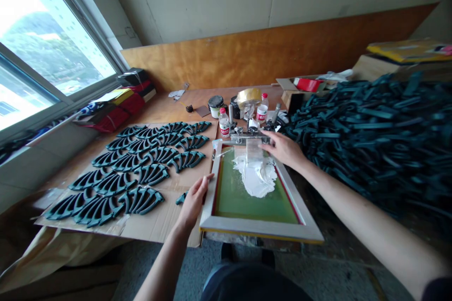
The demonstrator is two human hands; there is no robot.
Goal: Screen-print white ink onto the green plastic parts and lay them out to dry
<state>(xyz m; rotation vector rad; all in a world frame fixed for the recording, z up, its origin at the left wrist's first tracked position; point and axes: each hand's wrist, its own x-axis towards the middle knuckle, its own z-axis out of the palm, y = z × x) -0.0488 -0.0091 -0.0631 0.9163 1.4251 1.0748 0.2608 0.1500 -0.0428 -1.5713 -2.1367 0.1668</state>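
Observation:
A silk-screen frame [261, 229] with green mesh lies in front of me, and thick white ink [259, 181] is smeared over the far part of its mesh. My right hand [282, 149] is closed on a pale squeegee [253, 150] at the far end of the mesh, by the metal hinge clamp [247, 136]. At the frame's left side, my left hand [197, 195] has its fingers bent against the outer edge; its thumb is partly hidden. One dark green curved piece [181, 198] shows just left of this hand, mostly covered.
Rows of dark green slatted pieces [141, 200] lie on cardboard [173, 216] at the left. A big heap of similar pieces [374, 127] rises on the right. Behind the clamp stand red-capped bottles [224, 122], an ink tub [215, 106] and a tape roll [249, 97].

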